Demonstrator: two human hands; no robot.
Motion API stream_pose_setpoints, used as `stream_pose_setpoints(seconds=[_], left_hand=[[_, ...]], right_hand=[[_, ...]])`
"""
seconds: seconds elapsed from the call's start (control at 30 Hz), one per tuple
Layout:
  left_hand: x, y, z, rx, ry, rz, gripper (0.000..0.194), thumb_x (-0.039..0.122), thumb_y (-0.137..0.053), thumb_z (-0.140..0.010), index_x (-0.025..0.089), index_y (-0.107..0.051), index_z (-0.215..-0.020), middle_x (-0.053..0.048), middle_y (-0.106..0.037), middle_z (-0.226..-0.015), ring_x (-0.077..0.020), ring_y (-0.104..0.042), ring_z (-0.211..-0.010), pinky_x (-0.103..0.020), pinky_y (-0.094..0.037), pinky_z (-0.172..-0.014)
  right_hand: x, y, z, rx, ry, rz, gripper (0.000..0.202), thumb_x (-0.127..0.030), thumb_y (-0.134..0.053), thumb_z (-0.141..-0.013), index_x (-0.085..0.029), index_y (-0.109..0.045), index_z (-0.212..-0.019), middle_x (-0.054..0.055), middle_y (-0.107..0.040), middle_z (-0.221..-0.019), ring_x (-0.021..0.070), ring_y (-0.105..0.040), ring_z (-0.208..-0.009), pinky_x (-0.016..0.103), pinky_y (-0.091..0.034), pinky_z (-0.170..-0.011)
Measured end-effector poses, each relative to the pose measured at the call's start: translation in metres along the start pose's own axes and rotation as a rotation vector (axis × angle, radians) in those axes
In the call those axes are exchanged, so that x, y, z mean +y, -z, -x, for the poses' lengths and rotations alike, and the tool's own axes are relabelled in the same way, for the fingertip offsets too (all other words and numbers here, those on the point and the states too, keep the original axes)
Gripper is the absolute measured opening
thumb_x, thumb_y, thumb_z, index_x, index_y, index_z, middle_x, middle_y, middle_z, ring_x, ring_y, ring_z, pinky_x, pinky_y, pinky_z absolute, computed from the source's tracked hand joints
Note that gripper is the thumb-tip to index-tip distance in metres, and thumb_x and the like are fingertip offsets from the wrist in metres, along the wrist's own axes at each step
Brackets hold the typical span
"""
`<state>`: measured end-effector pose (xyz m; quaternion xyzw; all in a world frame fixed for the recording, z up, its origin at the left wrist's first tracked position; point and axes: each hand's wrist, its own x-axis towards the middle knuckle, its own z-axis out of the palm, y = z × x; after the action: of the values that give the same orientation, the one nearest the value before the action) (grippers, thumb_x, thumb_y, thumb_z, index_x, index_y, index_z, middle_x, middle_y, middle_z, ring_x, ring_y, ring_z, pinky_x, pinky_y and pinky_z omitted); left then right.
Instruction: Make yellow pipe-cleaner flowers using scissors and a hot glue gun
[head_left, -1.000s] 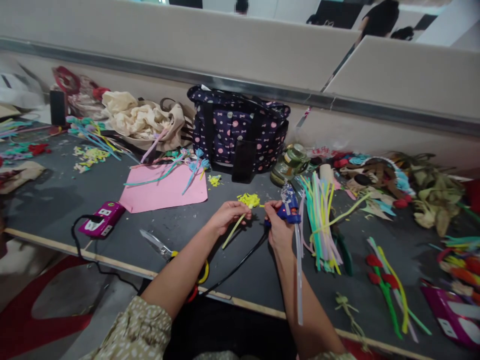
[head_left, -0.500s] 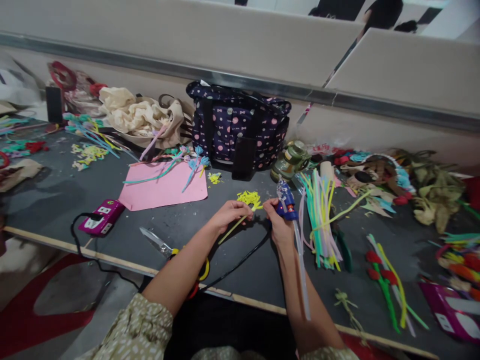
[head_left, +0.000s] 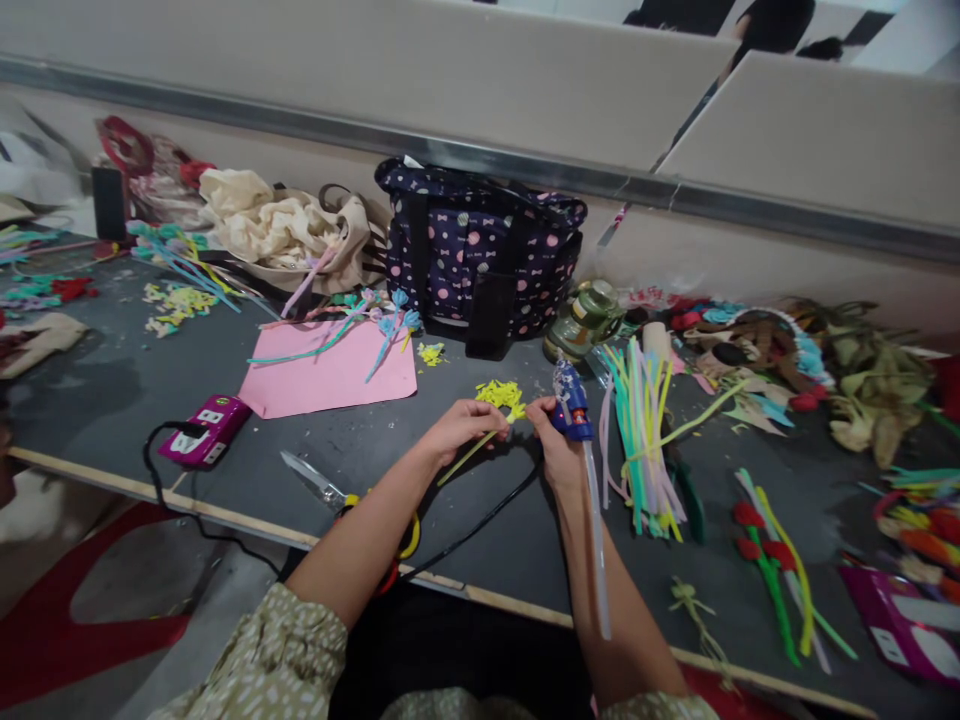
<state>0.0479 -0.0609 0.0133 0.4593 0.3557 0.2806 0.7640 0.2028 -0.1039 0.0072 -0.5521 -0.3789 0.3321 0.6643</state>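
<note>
Left hand (head_left: 459, 428) is pinched shut on a yellow-green stem (head_left: 466, 455), near mid-desk, with the stem's free end trailing toward 7 o'clock. Right hand (head_left: 561, 447) is clamped round a blue glue gun (head_left: 572, 405), nozzle pointing to 12 o'clock and a clear glue stick (head_left: 596, 545) running out the back along the forearm toward 6. Thumb and forefinger of that hand also reach toward 9 o'clock, to the yellow paper bit (head_left: 501, 395) at the stem's top; hands are nearly touching there. Risks as I see them: if the gun is hot, fingertips sit right beside the nozzle zone, so a burn looks likely with any slip. Doing two jobs with one hand means a weak grip on the gun; it could tip and drip on the desk (head_left: 120, 400) or on the straw bundle (head_left: 641, 440) just at 3 o'clock. The black cord (head_left: 480, 525) runs off toward 7 o'clock under the left forearm and over the desk edge; a snag by sleeve or knee would jerk the gun. Scissors (head_left: 330, 492) lie open-bladed at 8 o'clock of the left hand, close to the elbow path. The long glue stick can lever against the wrist and twist the aim. Loose yellow scraps could stick to stray glue. Can't tell whether the gun is powered; the pink unit (head_left: 202, 430) at 9 o'clock has its own cable.
</note>
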Motion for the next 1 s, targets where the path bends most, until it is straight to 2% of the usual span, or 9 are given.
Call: stream_pose_setpoints(seconds=[0.37,1.0], left_hand=[[0.0002,-0.0003,-0.0001,-0.013,-0.025,-0.028,0.017,0.028,-0.067,-0.066,0.012,-0.068,-0.072,-0.005,-0.065,-0.07,-0.0117,-0.058,-0.063,-0.022,-0.045,-0.059],[0.0024,-0.0014,0.0018,-0.008,-0.078,-0.054,0.012,0.024,-0.063,-0.068,0.013,-0.068,-0.07,-0.005,-0.064,-0.069,-0.0118,-0.057,-0.063,-0.024,-0.045,-0.061]], right_hand=[[-0.0065,0.0008,0.0023,0.004,0.015,0.097,0.024,-0.036,-0.073,-0.068,-0.019,-0.059,-0.079,0.0,-0.061,-0.077,0.013,-0.055,-0.069,0.03,-0.048,-0.071],[-0.0015,0.0003,0.001,-0.026,0.055,0.083,0.021,-0.032,-0.073,-0.069,-0.019,-0.059,-0.076,-0.002,-0.06,-0.073,0.0114,-0.054,-0.065,0.029,-0.045,-0.07]])
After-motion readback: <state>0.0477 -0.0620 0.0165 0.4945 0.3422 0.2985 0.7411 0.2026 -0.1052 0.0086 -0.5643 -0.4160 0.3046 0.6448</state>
